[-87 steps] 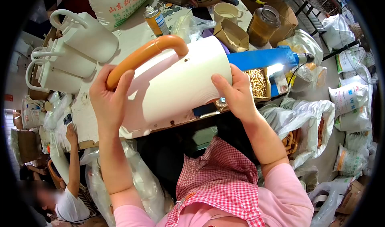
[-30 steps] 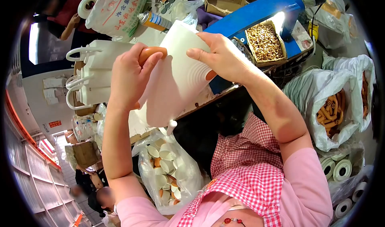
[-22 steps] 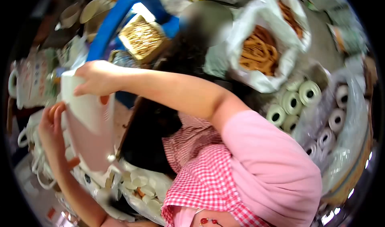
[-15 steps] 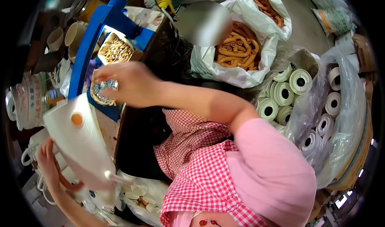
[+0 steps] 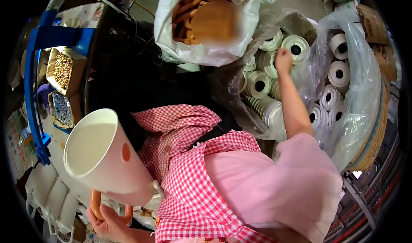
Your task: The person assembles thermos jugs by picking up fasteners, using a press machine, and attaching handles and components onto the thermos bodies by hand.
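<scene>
A tall white plastic jug (image 5: 131, 172) lies tilted at the lower left, its wide round mouth facing up and left. It has a round orange spot on its side and an orange handle (image 5: 95, 203) underneath. My left hand (image 5: 112, 224) is closed around that handle. At the right, my right hand (image 5: 283, 62) is stretched out to a plastic-lined box of stacked white round parts with dark centre holes. Its fingers are curled at the edge of one white round part (image 5: 300, 43); the fingertips are partly hidden.
A white sack (image 5: 165, 32) of orange handles stands at the top. Boxes of gold screws (image 5: 63, 71) and silver screws (image 5: 61, 110) sit beside a blue frame (image 5: 31, 84). More white round parts (image 5: 339, 73) lie in a second plastic-lined box. Several white jugs (image 5: 58, 200) are at lower left.
My right hand has left the silver screw box and moved far right to the white round parts. The jug has turned its mouth up and moved right with my left hand. The view has shifted right.
</scene>
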Tool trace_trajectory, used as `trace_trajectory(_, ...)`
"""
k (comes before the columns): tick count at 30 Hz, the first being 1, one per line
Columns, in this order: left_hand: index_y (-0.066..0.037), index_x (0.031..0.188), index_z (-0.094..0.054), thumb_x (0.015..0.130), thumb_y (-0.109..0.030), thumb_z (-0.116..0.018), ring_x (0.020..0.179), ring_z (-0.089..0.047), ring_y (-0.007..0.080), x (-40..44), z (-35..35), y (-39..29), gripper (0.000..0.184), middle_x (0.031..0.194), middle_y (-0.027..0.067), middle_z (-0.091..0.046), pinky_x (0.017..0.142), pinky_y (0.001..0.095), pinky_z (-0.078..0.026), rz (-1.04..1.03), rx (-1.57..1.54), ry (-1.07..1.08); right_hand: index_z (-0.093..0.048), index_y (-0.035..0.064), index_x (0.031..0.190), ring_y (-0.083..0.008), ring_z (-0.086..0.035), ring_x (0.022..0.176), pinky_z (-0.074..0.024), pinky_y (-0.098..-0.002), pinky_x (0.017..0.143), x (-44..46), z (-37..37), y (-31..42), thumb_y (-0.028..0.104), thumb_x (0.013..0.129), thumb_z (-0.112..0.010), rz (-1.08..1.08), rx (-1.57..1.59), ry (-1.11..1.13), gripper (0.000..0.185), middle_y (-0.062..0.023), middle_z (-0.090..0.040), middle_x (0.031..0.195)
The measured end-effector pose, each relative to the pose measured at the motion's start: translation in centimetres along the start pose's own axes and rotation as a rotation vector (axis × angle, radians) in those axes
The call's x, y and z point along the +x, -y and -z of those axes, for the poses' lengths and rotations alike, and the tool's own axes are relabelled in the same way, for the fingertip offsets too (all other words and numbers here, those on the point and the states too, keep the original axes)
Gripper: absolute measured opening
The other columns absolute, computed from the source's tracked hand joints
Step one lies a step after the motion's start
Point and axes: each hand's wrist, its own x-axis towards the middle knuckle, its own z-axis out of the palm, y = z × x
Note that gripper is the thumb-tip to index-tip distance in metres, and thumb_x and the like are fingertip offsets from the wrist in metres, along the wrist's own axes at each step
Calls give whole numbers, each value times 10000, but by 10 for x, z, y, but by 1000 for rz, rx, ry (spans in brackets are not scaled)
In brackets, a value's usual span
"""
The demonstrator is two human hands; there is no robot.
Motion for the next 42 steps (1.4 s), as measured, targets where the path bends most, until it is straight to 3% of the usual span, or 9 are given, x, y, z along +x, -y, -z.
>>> trace_trajectory(3, 18, 1175, -613, 958, -80, -607, 597, -409, 22, -15, -18, -12, 238, 721, -45, -479, 524, 193, -312, -92, -21, 112, -693, -50, 1081, -445, -670, 992, -509, -489, 883, -56, -58, -79, 357, 924, -608, 46, -277, 517, 444, -302, -696, 1062)
trace_trajectory(6, 17, 1161, -587, 893, 9, -596, 1001, -649, 267, -43, -32, -64, 268, 1143, 182, -633, 740, 395, -640, 270, -312, 53, -625, -55, 1219, -431, -635, 1102, -505, -482, 929, -105, -121, -80, 393, 924, -617, 227, -325, 617, 536, -309, -647, 1203)
trace_trajectory(9, -48, 1172, -634, 830, -25, -741, 971, -642, 189, -40, -41, -16, 359, 1090, 82, -631, 747, 332, -593, -310, -121, 225, -620, -51, 1233, -419, -632, 1109, -503, -474, 935, -113, -145, -76, 382, 930, -624, 395, -351, 777, 528, -297, -646, 1212)
trace_trajectory(17, -83, 1252, -620, 846, -229, -794, 1300, -562, 352, -31, -46, 28, 466, 1279, 200, -628, 1022, 409, -475, -397, -333, 290, -605, -41, 1269, -386, -626, 1129, -497, -452, 950, 31, -101, -62, 354, 946, -643, 563, -580, 887, 512, -265, -643, 1233)
trace_trajectory(21, -75, 1380, -593, 866, -202, -773, 1323, -556, 268, -36, -47, 54, 560, 1424, 149, -587, 1113, 377, -407, -209, -401, 351, -598, -37, 1288, -370, -623, 1138, -494, -441, 958, 82, 5, 31, 340, 954, -652, 697, -549, 911, 506, -248, -642, 1244)
trace_trajectory(23, -9, 1425, -536, 894, -96, -714, 1273, -564, 171, -39, -41, 52, 567, 1410, 109, -597, 1092, 342, -436, -87, -500, 452, -594, -34, 1297, -362, -621, 1143, -493, -435, 961, 40, 64, 121, 333, 958, -657, 842, -448, 806, 504, -240, -641, 1250)
trace_trajectory(27, -6, 1242, -623, 812, -85, -771, 1327, -559, 333, -43, -57, 62, 462, 1345, 237, -621, 1095, 379, -435, -276, -550, 264, -640, -10, 1261, -291, -603, 1125, -477, -391, 973, -122, 71, 320, 156, 765, -804, 1238, 257, 511, 547, -141, -657, 1181)
trace_trajectory(30, -5, 1238, -617, 799, -78, -765, 1314, -568, 351, -47, -51, 51, 470, 1366, 245, -605, 1092, 380, -439, -234, -502, 301, -662, 14, 1274, -281, -593, 1020, -483, -379, 890, -212, 39, 400, 312, 645, -915, 1607, 558, 794, 741, -125, -611, 1144)
trace_trajectory(42, -83, 1194, -639, 819, -178, -790, 1096, -684, 363, -42, -47, 51, 415, 1282, 249, -642, 857, 376, -561, -347, -413, 220, -659, 7, 1292, -228, -563, 797, -461, -336, 692, -245, 29, 425, 418, 778, -824, 1715, 499, 1031, 678, -107, -582, 945)
